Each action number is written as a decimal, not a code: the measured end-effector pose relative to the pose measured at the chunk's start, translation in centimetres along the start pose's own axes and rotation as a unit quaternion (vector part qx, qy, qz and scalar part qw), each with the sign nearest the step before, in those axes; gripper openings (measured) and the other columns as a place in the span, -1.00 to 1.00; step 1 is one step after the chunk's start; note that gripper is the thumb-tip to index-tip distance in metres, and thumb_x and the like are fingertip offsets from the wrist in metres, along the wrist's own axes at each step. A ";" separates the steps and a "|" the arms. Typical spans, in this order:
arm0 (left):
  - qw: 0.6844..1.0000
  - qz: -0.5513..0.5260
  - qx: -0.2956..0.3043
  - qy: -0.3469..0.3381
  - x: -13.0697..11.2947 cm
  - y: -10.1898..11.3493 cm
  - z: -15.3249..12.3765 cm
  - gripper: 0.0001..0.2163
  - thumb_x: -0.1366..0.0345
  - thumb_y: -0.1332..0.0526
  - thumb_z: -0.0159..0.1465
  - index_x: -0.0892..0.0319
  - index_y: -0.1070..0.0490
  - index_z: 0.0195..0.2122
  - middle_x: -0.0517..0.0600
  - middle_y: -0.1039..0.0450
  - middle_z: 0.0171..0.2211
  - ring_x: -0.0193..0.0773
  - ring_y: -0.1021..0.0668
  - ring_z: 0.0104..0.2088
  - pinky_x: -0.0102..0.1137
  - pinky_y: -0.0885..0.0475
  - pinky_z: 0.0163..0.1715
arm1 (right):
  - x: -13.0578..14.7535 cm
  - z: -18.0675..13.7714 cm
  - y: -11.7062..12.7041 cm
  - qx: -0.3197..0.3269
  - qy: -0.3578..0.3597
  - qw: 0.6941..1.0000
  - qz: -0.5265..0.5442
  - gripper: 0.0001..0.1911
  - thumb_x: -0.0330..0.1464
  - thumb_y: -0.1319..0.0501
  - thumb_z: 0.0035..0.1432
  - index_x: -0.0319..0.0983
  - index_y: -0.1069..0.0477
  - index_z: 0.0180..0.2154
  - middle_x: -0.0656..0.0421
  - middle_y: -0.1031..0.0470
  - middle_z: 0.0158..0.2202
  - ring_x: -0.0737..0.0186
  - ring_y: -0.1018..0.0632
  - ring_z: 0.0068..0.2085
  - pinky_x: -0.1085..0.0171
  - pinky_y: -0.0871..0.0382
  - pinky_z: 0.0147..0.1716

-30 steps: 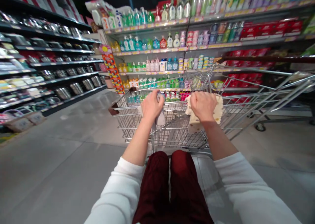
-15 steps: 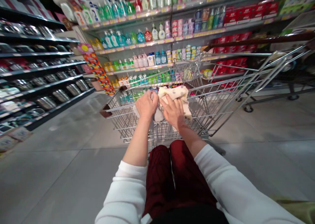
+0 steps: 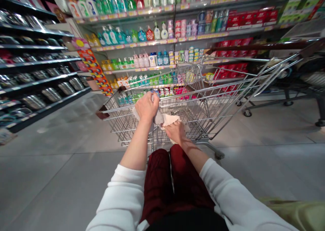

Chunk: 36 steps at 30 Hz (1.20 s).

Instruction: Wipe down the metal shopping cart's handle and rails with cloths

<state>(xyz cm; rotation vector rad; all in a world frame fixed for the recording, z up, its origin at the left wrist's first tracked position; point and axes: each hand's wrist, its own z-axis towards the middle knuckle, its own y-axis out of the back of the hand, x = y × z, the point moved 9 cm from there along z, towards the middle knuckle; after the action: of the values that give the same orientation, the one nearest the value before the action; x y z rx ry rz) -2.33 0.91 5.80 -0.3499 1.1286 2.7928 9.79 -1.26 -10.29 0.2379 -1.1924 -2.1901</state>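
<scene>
A wire shopping cart (image 3: 223,88) stands sideways right in front of my knees. My left hand (image 3: 147,106) is closed over its near top rail, with a greyish cloth (image 3: 158,117) bunched beneath the fingers and hanging down on both sides. Lower and to the right, my right hand (image 3: 175,131) presses a cream cloth (image 3: 169,119) against the wires of the near side. Its fingers are bent into the fabric, and part of that cloth is hidden under the hand.
Shelves of pump bottles (image 3: 111,36), tins and red boxes (image 3: 238,19) rise behind the cart. Metal pots (image 3: 34,102) fill a shelf unit on the left. Another cart (image 3: 286,78) stands at right. Something olive green (image 3: 291,214) shows at the lower right edge.
My right hand has slid the cream cloth from the cart's top rail down onto the side wires. My left hand keeps its hold on the rail. The view has shifted slightly.
</scene>
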 end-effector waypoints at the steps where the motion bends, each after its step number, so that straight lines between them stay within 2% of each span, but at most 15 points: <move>1: 1.000 -0.002 -0.003 -0.001 0.0 0.0 0.0 -0.65 0.11 0.05 0.41 0.12 -0.49 -0.25 0.10 -0.58 -0.27 -0.12 -0.54 -0.28 -0.32 -0.16 -0.34 | -0.4 0.5 1.3 -0.012 -0.019 1.000 0.008 -0.63 -0.38 -0.11 0.31 -0.09 -0.56 0.06 0.06 -0.62 -0.17 0.08 -0.49 -0.08 0.17 -0.26 -0.04; 3: 1.000 -0.007 -0.010 -0.004 -0.1 0.1 -0.1 -0.66 0.12 0.05 0.41 0.12 -0.49 -0.25 0.09 -0.57 -0.28 -0.14 -0.53 -0.29 -0.32 -0.15 -0.34 | -1.3 1.7 4.6 -0.077 -0.062 0.995 0.005 -0.59 -0.37 -0.09 0.31 -0.12 -0.52 0.12 0.05 -0.61 -0.07 0.09 -0.50 -0.04 0.21 -0.29 0.00; 6: 1.000 -0.014 -0.022 -0.010 -0.1 0.3 -0.1 -0.67 0.13 0.04 0.41 0.11 -0.49 -0.26 0.07 -0.57 -0.30 -0.15 -0.53 -0.31 -0.31 -0.13 -0.35 | -2.1 3.0 9.6 -0.224 -0.096 0.969 -0.048 -0.55 -0.36 -0.06 0.32 -0.10 -0.48 0.17 0.04 -0.50 0.16 0.05 -0.47 0.09 0.14 -0.26 0.15; 9: 0.999 -0.017 -0.035 -0.021 -0.2 0.5 -0.2 -0.68 0.13 0.03 0.41 0.11 -0.48 -0.27 0.05 -0.58 -0.31 -0.16 -0.52 -0.33 -0.30 -0.12 -0.37 | -2.1 3.7 11.2 -0.308 -0.078 0.942 -0.106 -0.55 -0.34 -0.07 0.32 -0.05 -0.46 0.19 0.08 -0.37 0.29 -0.01 -0.39 0.22 -0.05 -0.11 0.29; 11: 0.999 -0.020 -0.039 -0.026 -0.3 0.5 -0.2 -0.70 0.15 0.02 0.40 0.10 -0.48 -0.26 0.04 -0.59 -0.31 -0.16 -0.52 -0.33 -0.30 -0.12 -0.37 | -2.1 3.9 10.1 -0.309 -0.054 0.940 -0.132 -0.52 -0.31 -0.09 0.32 -0.05 -0.40 0.24 0.05 -0.33 0.32 -0.05 -0.34 0.26 -0.15 -0.04 0.31; 14: 0.999 -0.024 -0.034 -0.026 -0.3 0.5 -0.1 -0.71 0.16 0.01 0.39 0.10 -0.46 -0.28 0.05 -0.58 -0.30 -0.16 -0.52 -0.32 -0.30 -0.13 -0.37 | -2.7 3.3 6.9 -0.264 -0.048 0.952 -0.149 -0.50 -0.28 -0.09 0.34 -0.12 -0.35 0.28 -0.05 -0.40 0.24 -0.08 -0.37 0.21 -0.18 -0.07 0.29; 17: 0.999 -0.033 -0.028 -0.021 -0.3 0.4 0.0 -0.71 0.14 0.01 0.39 0.11 -0.44 -0.30 0.07 -0.57 -0.30 -0.14 -0.52 -0.31 -0.29 -0.13 -0.37 | -3.5 2.0 3.4 -0.193 -0.053 0.967 -0.156 -0.52 -0.26 -0.13 0.33 -0.18 -0.41 0.23 -0.04 -0.55 -0.05 -0.02 -0.46 0.04 -0.15 -0.12 0.26; 19: 0.999 -0.036 -0.026 -0.017 -0.2 0.4 0.0 -0.71 0.14 0.01 0.38 0.11 -0.43 -0.31 0.07 -0.56 -0.31 -0.14 -0.52 -0.31 -0.28 -0.12 -0.37 | -3.6 0.8 1.5 -0.163 -0.043 0.974 -0.153 -0.58 -0.27 -0.16 0.32 -0.16 -0.48 0.16 0.04 -0.56 -0.24 0.02 -0.49 -0.06 -0.13 -0.12 0.26; 21: 0.999 -0.034 -0.029 -0.016 -0.2 0.3 0.1 -0.71 0.14 0.01 0.38 0.11 -0.43 -0.32 0.06 -0.56 -0.32 -0.14 -0.51 -0.32 -0.28 -0.11 -0.38 | -3.5 -0.4 0.2 -0.150 -0.031 0.978 -0.144 -0.64 -0.30 -0.18 0.31 -0.13 -0.53 0.10 0.09 -0.56 -0.33 0.04 -0.50 -0.09 -0.11 -0.12 0.26; 25: 0.999 -0.036 -0.034 -0.016 -0.2 0.2 0.2 -0.72 0.14 0.01 0.37 0.11 -0.43 -0.32 0.06 -0.55 -0.33 -0.14 -0.50 -0.33 -0.28 -0.11 -0.38 | -3.0 -2.6 -1.7 -0.128 -0.005 0.983 -0.132 -0.69 -0.37 -0.24 0.26 -0.09 -0.58 0.02 0.05 -0.58 -0.23 0.02 -0.49 -0.01 -0.04 -0.22 0.18; 28: 0.999 -0.038 -0.034 -0.016 -0.2 0.1 0.2 -0.72 0.15 0.01 0.37 0.11 -0.44 -0.31 0.07 -0.54 -0.33 -0.13 -0.50 -0.33 -0.27 -0.11 -0.37 | -2.8 -3.3 -1.8 -0.106 0.022 0.988 -0.108 -0.76 -0.42 -0.24 0.22 -0.10 -0.65 -0.14 0.06 -0.59 -0.18 0.06 -0.47 -0.01 0.08 -0.32 0.07; 31: 0.998 -0.040 -0.036 -0.019 -0.2 0.1 0.2 -0.72 0.14 0.01 0.37 0.11 -0.44 -0.30 0.07 -0.54 -0.32 -0.13 -0.49 -0.32 -0.27 -0.12 -0.37 | -4.1 -2.4 1.2 -0.138 -0.025 0.986 -0.087 -0.74 -0.42 -0.19 0.23 -0.11 -0.67 -0.21 0.05 -0.56 -0.29 0.07 -0.46 -0.08 0.12 -0.36 0.02; 34: 0.998 -0.047 -0.037 -0.020 -0.1 0.1 0.2 -0.72 0.15 0.02 0.37 0.11 -0.43 -0.30 0.08 -0.53 -0.33 -0.13 -0.49 -0.32 -0.26 -0.12 -0.36 | -6.0 -0.5 7.1 -0.243 -0.110 0.958 -0.106 -0.63 -0.37 -0.09 0.28 -0.16 -0.63 -0.03 0.02 -0.51 -0.38 -0.01 -0.45 -0.09 0.01 -0.34 0.05; 36: 0.998 -0.047 -0.039 -0.019 0.0 0.1 0.1 -0.72 0.15 0.02 0.37 0.11 -0.43 -0.31 0.07 -0.53 -0.34 -0.13 -0.49 -0.33 -0.26 -0.11 -0.36 | -6.5 0.9 10.4 -0.295 -0.130 0.939 -0.121 -0.55 -0.35 -0.05 0.31 -0.19 -0.53 0.13 -0.05 -0.56 -0.17 -0.05 -0.44 0.01 -0.07 -0.26 0.15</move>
<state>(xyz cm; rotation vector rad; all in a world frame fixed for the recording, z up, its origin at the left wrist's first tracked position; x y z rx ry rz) -2.35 0.90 5.98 -0.3461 0.9709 2.7549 19.11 -0.79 -2.20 -0.1722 -0.5974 -2.7485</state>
